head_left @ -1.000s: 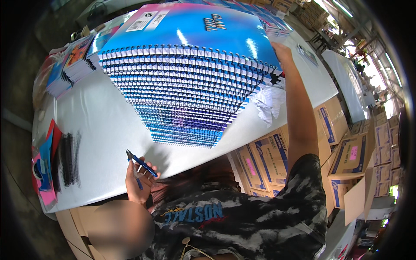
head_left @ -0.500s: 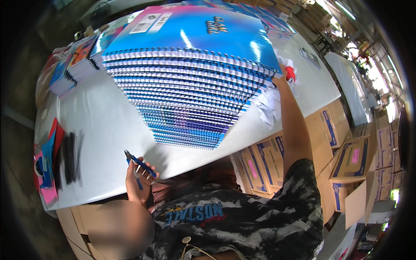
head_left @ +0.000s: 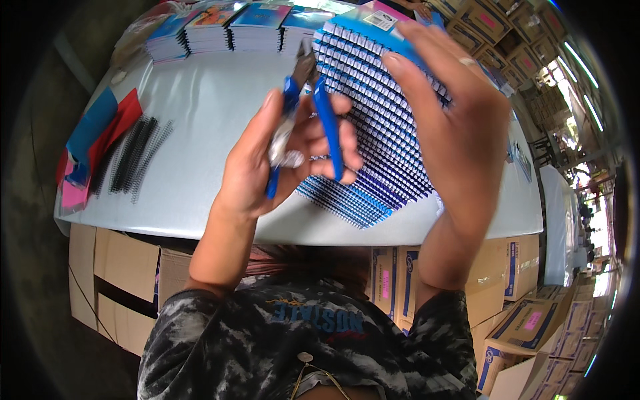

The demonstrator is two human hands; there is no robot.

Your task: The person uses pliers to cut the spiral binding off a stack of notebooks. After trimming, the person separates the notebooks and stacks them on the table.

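Note:
A tall stack of spiral-bound notebooks (head_left: 367, 110) stands on the table, coil edges toward me, with a blue and pink cover on top. In front of its left side, my left hand (head_left: 247, 170) holds blue-handled wire cutters (head_left: 327, 127), jaws pointing up and handles spread. A small whitish, blurred thing shows between the handles; I cannot make out what it is. My right hand (head_left: 467, 107) is over the stack's upper right part, thumb and fingers stretched apart and slightly blurred. It hides part of the top cover, and whether it touches is unclear.
Loose black binding coils (head_left: 133, 157) lie at the table's left, beside red and blue covers (head_left: 100, 123). Shorter notebook stacks (head_left: 257, 30) line the far edge. Cardboard boxes (head_left: 527, 327) stand below the table's front and at right; more are stacked at the far right.
My left hand has risen from the table's front edge to the stack, bringing the cutters. My right hand has moved from the stack's right side to above it. The view has shifted too.

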